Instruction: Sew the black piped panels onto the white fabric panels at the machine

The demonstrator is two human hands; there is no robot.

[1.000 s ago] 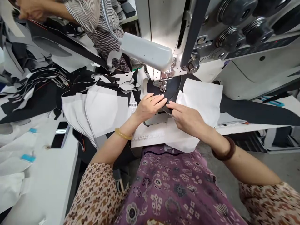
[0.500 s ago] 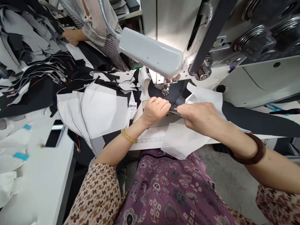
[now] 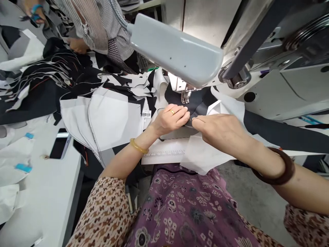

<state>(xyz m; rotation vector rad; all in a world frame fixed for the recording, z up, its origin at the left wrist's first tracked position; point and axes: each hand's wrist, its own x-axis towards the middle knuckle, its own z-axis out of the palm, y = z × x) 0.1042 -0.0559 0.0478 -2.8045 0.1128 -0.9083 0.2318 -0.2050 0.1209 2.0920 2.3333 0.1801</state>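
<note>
Dark fabric [image 3: 199, 103] lies under the sewing machine's presser foot [image 3: 185, 97], its near edge reaching my fingers. My left hand [image 3: 172, 118], with a ring on it, is closed on that edge just below the foot. Close beside it on the right, my right hand [image 3: 216, 127] pinches the same fabric, fingertips curled under. White backing pieces [image 3: 205, 154] hang below my right hand over the table edge. The fingertips of both hands are partly hidden.
A grey lamp [image 3: 174, 49] juts out over the sewing area. White panels [image 3: 110, 120] are stacked left of my left hand. A phone [image 3: 59, 144] lies on the side table [image 3: 56, 192]. Beyond the dark fabric pile, a person in stripes [image 3: 113, 27] works.
The machine and lamp sit slightly farther right and larger in view. Both hands keep their hold on the fabric, nearly in place. At the top left, a hand with blue-handled scissors now shows.
</note>
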